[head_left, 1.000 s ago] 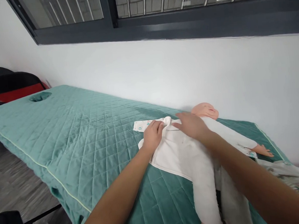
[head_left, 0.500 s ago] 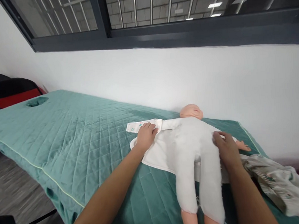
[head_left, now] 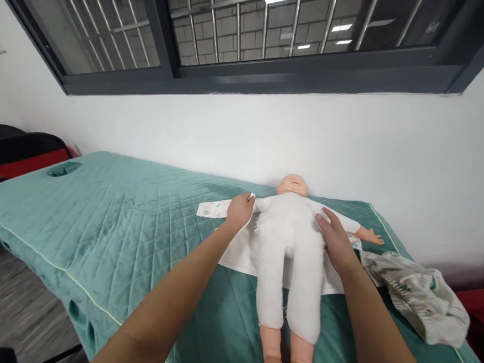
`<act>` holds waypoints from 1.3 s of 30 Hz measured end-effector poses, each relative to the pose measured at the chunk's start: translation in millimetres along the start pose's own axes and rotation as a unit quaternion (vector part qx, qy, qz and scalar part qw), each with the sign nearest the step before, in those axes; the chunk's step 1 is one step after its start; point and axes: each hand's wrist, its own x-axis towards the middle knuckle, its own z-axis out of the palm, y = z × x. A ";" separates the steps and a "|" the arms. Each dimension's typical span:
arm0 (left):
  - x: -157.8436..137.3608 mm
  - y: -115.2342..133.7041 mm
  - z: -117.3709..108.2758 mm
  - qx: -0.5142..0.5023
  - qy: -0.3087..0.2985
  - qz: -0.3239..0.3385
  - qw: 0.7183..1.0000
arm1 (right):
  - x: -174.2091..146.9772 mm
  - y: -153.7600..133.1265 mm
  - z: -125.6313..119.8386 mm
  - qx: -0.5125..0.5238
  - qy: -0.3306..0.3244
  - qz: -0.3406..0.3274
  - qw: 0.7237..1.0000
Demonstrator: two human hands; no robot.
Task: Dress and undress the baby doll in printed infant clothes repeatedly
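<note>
A baby doll [head_left: 292,222] with a white cloth body lies on its back, its head toward the wall and its feet toward me. Under it a white baby shirt [head_left: 239,253] is spread out, one printed sleeve [head_left: 213,209] reaching to the left. My left hand [head_left: 240,210] is closed on the shirt's fabric near the shoulder end of that sleeve, around the doll's arm on that side. Against the doll's side at the right rests my right hand [head_left: 335,236], fingers extended and thumb apart. The doll's other arm [head_left: 368,233] stretches out bare-handed to the right.
A green quilted cover [head_left: 137,227] lies over the long bed, which has a face hole [head_left: 64,169] at its far left end. Crumpled printed clothing [head_left: 424,296] lies at the right edge. Black and red chairs [head_left: 24,155] stand far left. A white wall [head_left: 346,135] runs behind.
My left hand has gone from lying over the sleeve to gripping the shirt's fabric. My right hand stays by the doll's side, fingers straighter. The camera view has shifted slightly.
</note>
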 end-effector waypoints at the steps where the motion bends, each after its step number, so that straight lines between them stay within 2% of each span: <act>1: 3.2 4.2 -1.9 -0.004 -0.004 0.005 1.000 | -0.7 -1.3 0.7 -0.007 -0.007 -0.005 1.000; 8: 20.2 25.4 -11.6 0.000 -0.043 0.047 0.998 | -5.6 -5.5 15.9 -0.025 -0.119 -0.015 0.992; 13: 29.6 36.2 -25.7 0.015 -0.057 0.067 0.996 | -8.7 -4.1 33.7 -0.019 -0.161 -0.029 0.986; 17: 26.1 46.6 -33.0 0.025 -0.063 0.075 0.995 | -7.6 2.0 41.5 -0.041 -0.179 -0.054 0.981; 22: -5.4 66.4 -31.3 0.059 -0.068 0.088 0.992 | -9.3 3.2 40.7 -0.065 -0.210 -0.061 0.974; 26: -61.8 76.7 -36.5 0.064 -0.071 0.150 0.984 | -11.1 1.6 37.6 -0.083 -0.209 -0.071 0.972; 28: -96.2 71.2 -39.9 0.048 -0.058 0.207 0.975 | -11.5 2.1 36.9 -0.090 -0.199 -0.085 0.972; 30: -128.6 56.3 -41.0 0.021 -0.005 0.264 0.964 | -11.7 3.8 36.2 -0.092 -0.191 -0.094 0.973; 33: -163.6 22.5 -38.7 0.000 0.087 0.278 0.957 | -12.0 7.3 34.5 -0.094 -0.188 -0.096 0.973; 36: -176.7 -10.2 -35.9 -0.021 0.153 0.184 0.971 | -12.2 9.9 32.6 -0.104 -0.188 -0.088 0.973; 39: -171.7 -30.7 -35.6 -0.101 0.151 0.057 0.982 | -12.4 10.9 31.8 -0.112 -0.188 -0.076 0.973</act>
